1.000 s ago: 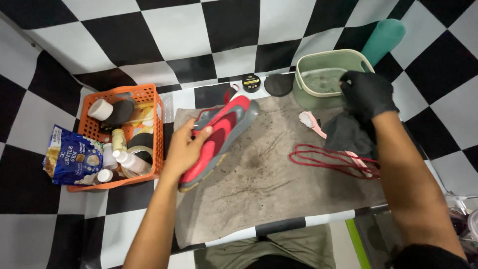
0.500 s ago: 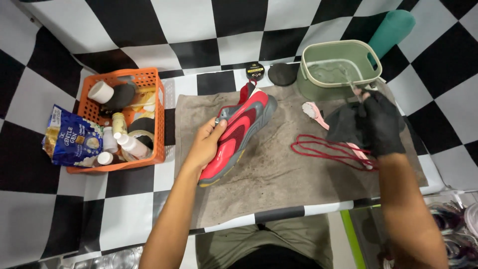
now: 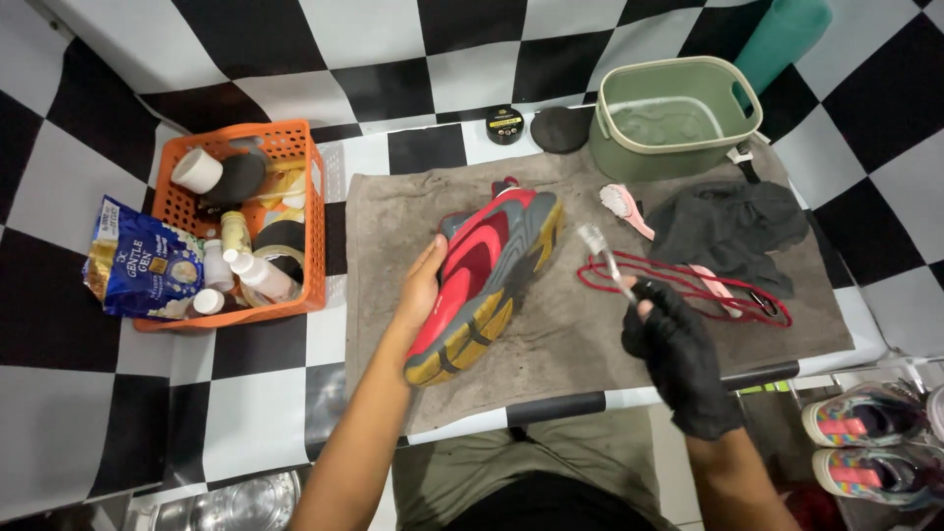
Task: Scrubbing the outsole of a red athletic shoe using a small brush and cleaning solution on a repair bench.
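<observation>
- One red shoe [image 3: 487, 280], tilted sole-out on a worn grey towel [image 3: 580, 334], gripped along its side by bare left hand [image 3: 423, 290].
- Just right of it, gloved right hand [image 3: 674, 344], closed around one small brush [image 3: 605, 256], bristles up.
- Nearby: red laces [image 3: 688, 280], one dark crumpled cloth [image 3: 733, 226], one green plastic tub [image 3: 678, 118], one orange mesh basket [image 3: 313, 236].

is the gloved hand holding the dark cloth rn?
No, the right hand grips a small brush; the dark cloth lies loose on the towel.
</observation>
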